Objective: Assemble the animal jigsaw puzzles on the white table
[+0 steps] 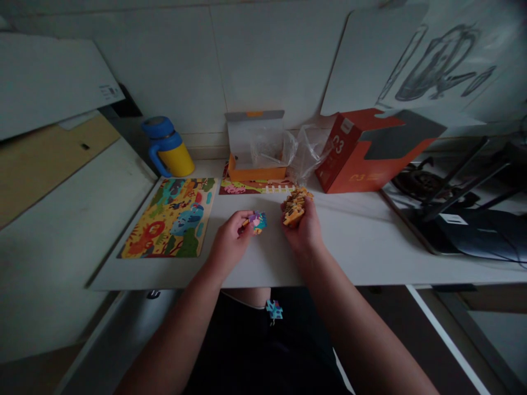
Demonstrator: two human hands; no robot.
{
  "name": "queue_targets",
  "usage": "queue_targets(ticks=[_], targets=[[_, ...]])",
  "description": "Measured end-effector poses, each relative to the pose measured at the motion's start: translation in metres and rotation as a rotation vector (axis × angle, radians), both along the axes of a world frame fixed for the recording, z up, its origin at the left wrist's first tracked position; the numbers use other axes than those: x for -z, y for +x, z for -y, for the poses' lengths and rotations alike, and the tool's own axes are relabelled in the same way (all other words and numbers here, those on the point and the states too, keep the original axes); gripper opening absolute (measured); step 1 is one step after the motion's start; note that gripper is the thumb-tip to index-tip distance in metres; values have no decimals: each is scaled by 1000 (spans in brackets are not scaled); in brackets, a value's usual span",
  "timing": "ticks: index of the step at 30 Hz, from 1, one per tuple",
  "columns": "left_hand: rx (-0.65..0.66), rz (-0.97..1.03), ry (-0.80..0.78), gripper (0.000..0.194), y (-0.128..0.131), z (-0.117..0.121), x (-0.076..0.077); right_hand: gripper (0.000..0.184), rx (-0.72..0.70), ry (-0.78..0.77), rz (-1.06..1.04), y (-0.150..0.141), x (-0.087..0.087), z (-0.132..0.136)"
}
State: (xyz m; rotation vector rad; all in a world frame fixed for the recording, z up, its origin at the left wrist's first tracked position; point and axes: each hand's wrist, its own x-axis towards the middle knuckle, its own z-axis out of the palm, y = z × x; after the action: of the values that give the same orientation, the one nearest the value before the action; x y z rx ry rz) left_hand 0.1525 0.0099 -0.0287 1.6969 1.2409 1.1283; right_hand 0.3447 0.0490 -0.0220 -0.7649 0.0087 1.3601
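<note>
Between the fingers of my left hand [233,236] are a few colourful jigsaw pieces [258,222], purple, teal and yellow, held just above the white desk. My right hand [304,225] is wrapped round a thick stack of jigsaw pieces [297,206], their yellowish edges showing. A loose blue jigsaw piece [274,310] lies on my lap, below the desk edge. Left of my hands, an animal puzzle [168,219] with a lion and an elephant lies flat on the desk.
An open orange box [257,174] with clear plastic bags [304,148] stands at the back, on another printed sheet [239,188]. A blue and yellow jug [175,156] is at back left. An orange-red carton [349,159] and black equipment [473,214] stand right.
</note>
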Motion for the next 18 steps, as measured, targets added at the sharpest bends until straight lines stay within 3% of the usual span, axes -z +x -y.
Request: queue_targets(ticks=[2, 4, 7, 11, 15, 18], targets=[[58, 229, -73, 30, 2, 2, -7, 24, 11, 0, 3, -3, 1, -4], [76, 335, -124, 35, 7, 6, -14, 24, 13, 17, 6, -5, 4, -8], [55, 334, -163, 39, 16, 11, -21, 24, 9, 42, 30, -11, 10, -10], [29, 237, -126, 35, 29, 12, -19, 28, -6, 54, 94, -19, 16, -9], [-35, 84, 19, 23, 36, 14, -16, 30, -44, 65, 85, -23, 16, -7], [-128, -100, 331, 15, 34, 19, -18, 25, -11, 54, 44, -22, 13, -7]])
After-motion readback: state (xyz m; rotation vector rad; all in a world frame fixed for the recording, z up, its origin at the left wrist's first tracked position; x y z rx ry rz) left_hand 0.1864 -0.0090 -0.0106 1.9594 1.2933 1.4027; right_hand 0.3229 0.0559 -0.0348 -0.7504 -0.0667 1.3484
